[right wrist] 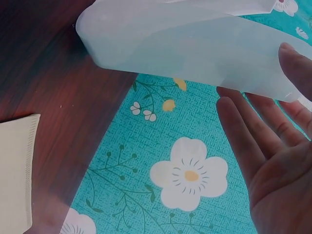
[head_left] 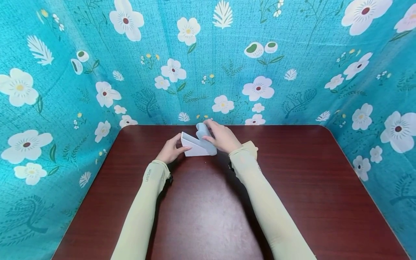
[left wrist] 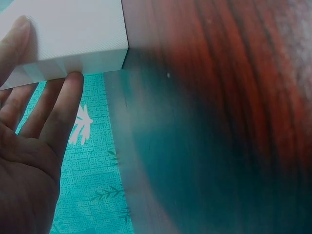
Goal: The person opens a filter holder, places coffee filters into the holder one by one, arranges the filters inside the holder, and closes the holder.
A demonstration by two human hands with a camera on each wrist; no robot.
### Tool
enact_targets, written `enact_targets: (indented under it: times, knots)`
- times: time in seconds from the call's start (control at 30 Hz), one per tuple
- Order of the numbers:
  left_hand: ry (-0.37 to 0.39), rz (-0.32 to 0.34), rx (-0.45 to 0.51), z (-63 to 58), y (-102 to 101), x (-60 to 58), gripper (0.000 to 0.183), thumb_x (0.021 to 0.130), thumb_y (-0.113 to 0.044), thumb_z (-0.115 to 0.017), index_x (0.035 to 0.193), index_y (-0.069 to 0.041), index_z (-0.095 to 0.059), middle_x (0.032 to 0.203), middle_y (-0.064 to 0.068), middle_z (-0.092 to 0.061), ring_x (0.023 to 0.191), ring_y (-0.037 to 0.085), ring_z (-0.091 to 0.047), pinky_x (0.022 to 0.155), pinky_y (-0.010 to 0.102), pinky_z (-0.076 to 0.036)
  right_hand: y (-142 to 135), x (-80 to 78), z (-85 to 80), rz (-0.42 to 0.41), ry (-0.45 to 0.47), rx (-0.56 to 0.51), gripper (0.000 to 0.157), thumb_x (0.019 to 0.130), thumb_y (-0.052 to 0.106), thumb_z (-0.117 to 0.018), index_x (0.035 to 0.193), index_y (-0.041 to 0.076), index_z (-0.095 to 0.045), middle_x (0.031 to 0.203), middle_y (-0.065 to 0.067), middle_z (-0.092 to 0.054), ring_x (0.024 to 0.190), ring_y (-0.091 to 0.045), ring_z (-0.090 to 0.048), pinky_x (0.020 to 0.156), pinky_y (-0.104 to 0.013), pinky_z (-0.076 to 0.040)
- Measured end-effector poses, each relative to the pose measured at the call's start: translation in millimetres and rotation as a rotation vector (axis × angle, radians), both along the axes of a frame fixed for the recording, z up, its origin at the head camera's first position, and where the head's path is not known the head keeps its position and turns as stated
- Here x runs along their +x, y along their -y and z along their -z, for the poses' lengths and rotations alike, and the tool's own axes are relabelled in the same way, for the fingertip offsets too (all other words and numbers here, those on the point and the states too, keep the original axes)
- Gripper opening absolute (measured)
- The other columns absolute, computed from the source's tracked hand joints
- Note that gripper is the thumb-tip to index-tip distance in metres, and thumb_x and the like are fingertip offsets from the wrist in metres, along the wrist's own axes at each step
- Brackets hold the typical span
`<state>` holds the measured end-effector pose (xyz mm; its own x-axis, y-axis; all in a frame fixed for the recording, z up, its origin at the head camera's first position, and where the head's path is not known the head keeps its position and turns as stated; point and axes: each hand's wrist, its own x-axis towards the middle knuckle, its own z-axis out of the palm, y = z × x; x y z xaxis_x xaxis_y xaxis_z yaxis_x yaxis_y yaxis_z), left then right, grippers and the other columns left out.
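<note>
Near the far edge of the table is a white box with a slanted open top, like a small file holder. My left hand grips its left end, thumb on the front face and fingers behind, as the left wrist view shows. My right hand holds a translucent pale-blue plastic holder with a rounded end, thumb on one side and fingers on the other. This holder leans up to the left, its lower end overlapping the white box's right end in the head view.
The dark red-brown wooden table has rounded far corners. A teal flowered cloth hangs behind it and along both sides. Pale sleeves cover both forearms, and a loose cuff flap sticks out by the right wrist.
</note>
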<state>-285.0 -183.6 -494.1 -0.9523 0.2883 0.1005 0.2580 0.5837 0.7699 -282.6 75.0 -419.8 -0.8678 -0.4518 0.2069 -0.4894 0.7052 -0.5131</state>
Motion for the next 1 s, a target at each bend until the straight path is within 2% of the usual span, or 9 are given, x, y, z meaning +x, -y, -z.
enact_targets:
  times: [0.27,0.57,1.0]
  knots:
    - [-0.002,0.002,0.003,0.7,0,-0.7,0.050,0.091,-0.021,-0.080,0.136,-0.014,-0.058,0.126,0.011,-0.070,0.118,0.031,-0.068,0.103,0.049,-0.054,-12,-0.9,0.4,-0.014,0.039,-0.057,0.054,0.096,0.026,-0.075,0.140,0.009,-0.048,0.131,-0.013,-0.066,0.120,-0.031,-0.069,0.103,-0.045,-0.055]
    - [0.008,0.005,0.010,0.5,0,-1.6,0.049,0.092,-0.020,-0.080,0.135,-0.012,-0.058,0.126,0.013,-0.070,0.118,0.032,-0.068,0.103,0.050,-0.054,-26,-0.8,0.8,-0.005,0.067,-0.080,0.056,0.099,0.025,-0.072,0.145,0.008,-0.043,0.136,-0.015,-0.064,0.123,-0.029,-0.068,0.105,-0.045,-0.053]
    - [0.017,0.005,0.021,1.0,-1,-0.7,0.047,0.091,-0.019,-0.080,0.132,-0.012,-0.059,0.126,0.013,-0.070,0.118,0.032,-0.069,0.102,0.050,-0.054,-46,-0.9,4.8,-0.012,0.113,-0.147,0.051,0.098,0.020,-0.073,0.138,0.008,-0.043,0.135,-0.017,-0.063,0.123,-0.032,-0.068,0.104,-0.047,-0.054]
